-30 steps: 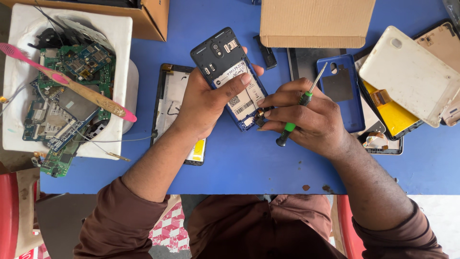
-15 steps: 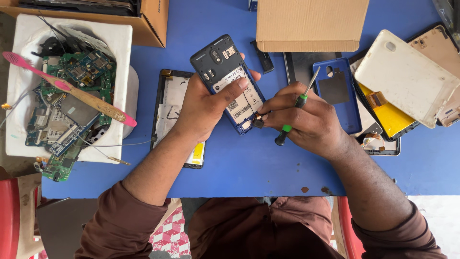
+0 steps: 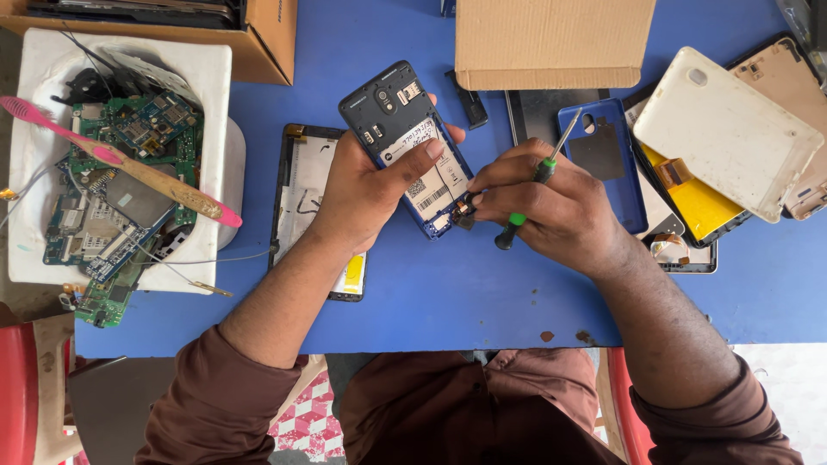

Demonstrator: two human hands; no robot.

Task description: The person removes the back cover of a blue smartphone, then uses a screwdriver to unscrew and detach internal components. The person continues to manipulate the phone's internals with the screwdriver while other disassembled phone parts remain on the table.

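Blue and scuffed, the counter [image 3: 482, 293] fills most of the head view, its near edge just above the person's brown-sleeved forearms. Nearest on it, the right hand [image 3: 551, 211] has its fingers [image 3: 504, 176] curled shut around a small screwdriver [image 3: 531, 188] with a black-and-green handle; the metal shaft points up and away, while the fingertips pinch a tiny dark part at the lower edge of the phone. The left hand [image 3: 362, 189] grips an opened smartphone [image 3: 412, 146], back cover off, dark blue frame showing, tilted with its camera end away from the person; its fingers wrap underneath and the thumb [image 3: 412, 162] presses across the white-labelled battery area. The phone is held just above the counter, between the two hands, touching both.

Under the left wrist lies a flat phone screen assembly [image 3: 303, 185] with a yellow patch at its near end. To the left, a white tray [image 3: 215, 77] holds green circuit boards [image 3: 129, 146], wires and a pink toothbrush [image 3: 121, 168] laid diagonally across them. Right of the hands lie a blue phone back cover [image 3: 616, 164], a white back cover [image 3: 728, 129] resting on other parts, and a yellow-backed panel [image 3: 698, 194] beneath it. Farther off, a plain cardboard flap [image 3: 551, 39] sits at the top centre, a small black strip [image 3: 469, 99] just beside it, and a cardboard box [image 3: 267, 34] at the top left corner.
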